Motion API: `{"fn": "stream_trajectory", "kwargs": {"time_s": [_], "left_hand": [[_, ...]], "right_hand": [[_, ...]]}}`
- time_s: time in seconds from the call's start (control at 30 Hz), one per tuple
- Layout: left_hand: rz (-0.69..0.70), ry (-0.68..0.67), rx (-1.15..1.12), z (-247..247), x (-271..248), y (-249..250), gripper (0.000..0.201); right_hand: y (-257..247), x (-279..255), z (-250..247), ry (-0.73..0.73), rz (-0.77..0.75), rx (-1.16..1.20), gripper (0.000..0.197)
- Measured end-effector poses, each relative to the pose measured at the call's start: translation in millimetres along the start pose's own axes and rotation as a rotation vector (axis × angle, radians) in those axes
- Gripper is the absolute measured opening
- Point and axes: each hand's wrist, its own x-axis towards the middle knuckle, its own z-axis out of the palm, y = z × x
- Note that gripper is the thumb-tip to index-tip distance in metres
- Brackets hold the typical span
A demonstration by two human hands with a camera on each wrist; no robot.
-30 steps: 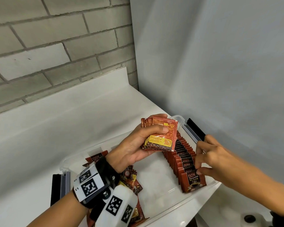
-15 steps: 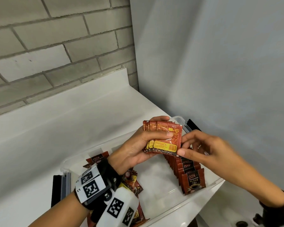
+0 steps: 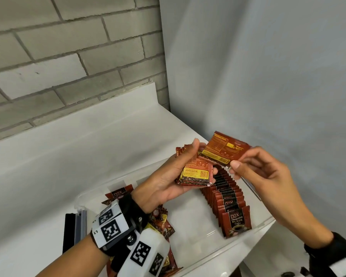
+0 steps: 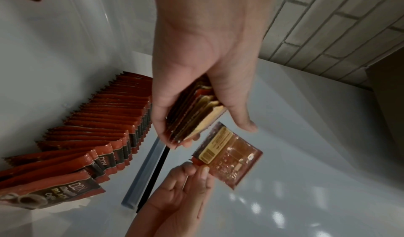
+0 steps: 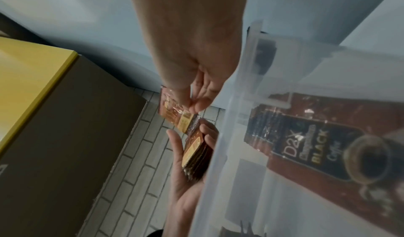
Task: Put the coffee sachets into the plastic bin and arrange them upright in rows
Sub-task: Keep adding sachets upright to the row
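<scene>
Above the clear plastic bin [image 3: 254,229], my left hand [image 3: 168,176] grips a small stack of red-brown coffee sachets [image 3: 196,173], backs facing me; the same stack [image 4: 192,116] shows edge-on in the left wrist view. My right hand [image 3: 262,172] pinches one single sachet [image 3: 226,149] by its corner, just right of and above the stack; in the left wrist view this sachet [image 4: 229,156] is apart from the stack. A row of upright sachets [image 3: 226,198] stands along the bin's right side. Loose sachets [image 3: 160,220] lie at the bin's left, partly hidden by my left wrist.
The bin sits on a white counter [image 3: 68,156] in a corner between a grey brick wall [image 3: 68,56] and a plain grey wall [image 3: 268,76]. Black latches [image 3: 69,230] flank the bin. A yellow-topped cardboard box [image 5: 43,102] shows in the right wrist view.
My right hand left the upright row, rose to the stack in my left hand and drew one sachet off it, up and to the right. My left thumb has lifted off the stack's face.
</scene>
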Motion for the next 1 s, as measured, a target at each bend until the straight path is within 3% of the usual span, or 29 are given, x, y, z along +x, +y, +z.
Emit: {"fn": "stream_trajectory", "kwargs": {"time_s": [0.13,0.2,0.3,0.4,0.5,0.6,0.67,0.77,0.83,1.0], "left_hand": [[-0.057,-0.050,0.034,0,2,-1,0.032],[-0.079,-0.068,0.038,0,2,-2,0.029],[-0.103,-0.070,0.057,0,2,-2,0.018],[-0.108,-0.053,0.068,1,2,-1,0.020],[-0.077,-0.027,0.069,1,3,-2,0.023],[-0.008,0.024,0.059,0,4,-3,0.032],[0.048,0.043,0.025,0,5,-2,0.035],[0.142,0.066,-0.018,0,5,0,0.037],[0.189,0.064,-0.035,1,4,0,0.039],[0.231,0.045,-0.063,2,4,-1,0.039]], "right_hand": [[6,-2,-1,-0.099,-0.078,0.008,0.007],[9,-2,-1,-0.143,-0.078,-0.003,0.008],[11,-2,-1,-0.169,-0.085,-0.046,0.027],[10,-3,-1,-0.169,-0.084,-0.075,0.035],[10,-3,0,-0.166,-0.048,-0.070,0.006],[13,-2,-2,-0.116,-0.006,-0.149,0.022],[7,-2,-1,-0.079,0.091,-0.083,0.013],[2,-6,2,-0.148,0.255,-0.073,0.068],[1,-9,7,-0.216,0.335,-0.034,0.080],[-2,-9,13,-0.190,0.419,0.151,0.040]]}}
